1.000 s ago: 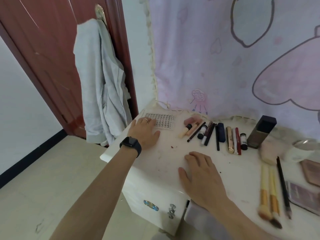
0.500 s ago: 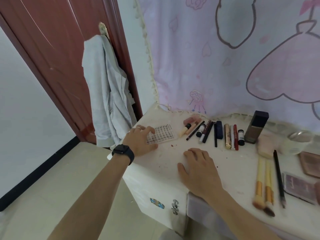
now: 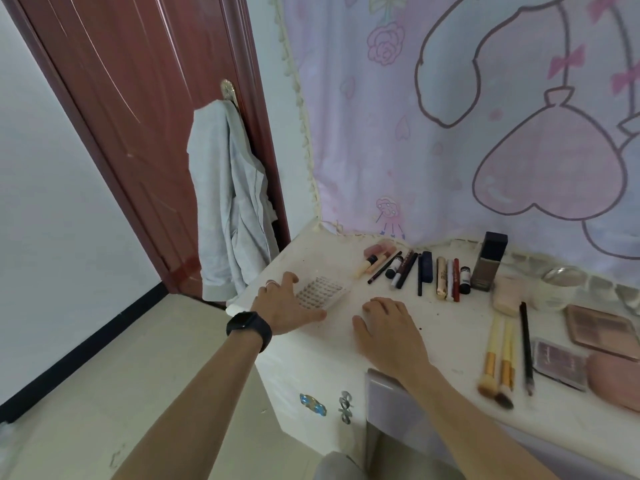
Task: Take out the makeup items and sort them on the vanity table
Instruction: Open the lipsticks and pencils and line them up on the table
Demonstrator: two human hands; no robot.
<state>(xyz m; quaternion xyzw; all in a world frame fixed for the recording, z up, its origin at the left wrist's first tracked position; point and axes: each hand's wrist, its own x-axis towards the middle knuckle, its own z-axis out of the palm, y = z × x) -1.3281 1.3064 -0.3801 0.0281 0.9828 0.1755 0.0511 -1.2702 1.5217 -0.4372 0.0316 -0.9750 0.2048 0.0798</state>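
Note:
My left hand [image 3: 285,306], with a black watch on the wrist, grips a clear plastic case of small studs [image 3: 322,292] and tilts it up off the white vanity table [image 3: 346,344]. Flat on the tabletop just right of the case lies my right hand [image 3: 388,327], holding nothing. Behind it runs a row of lipsticks, pencils and tubes [image 3: 415,271]. A dark square foundation bottle [image 3: 490,261] stands upright at the row's right end. Two gold-handled brushes [image 3: 498,358] and a black pencil [image 3: 526,344] lie further right.
Eyeshadow palettes [image 3: 602,327], a pink sponge [image 3: 509,296] and a clear jar [image 3: 557,289] sit at the far right. A pink printed curtain [image 3: 485,133] hangs behind the table. A grey garment [image 3: 228,209] hangs on the brown door [image 3: 138,116] to the left.
My left hand slid the stud case toward the table's front edge, curled around it and tilted it up. My right hand stayed flat. The camera tilted upward.

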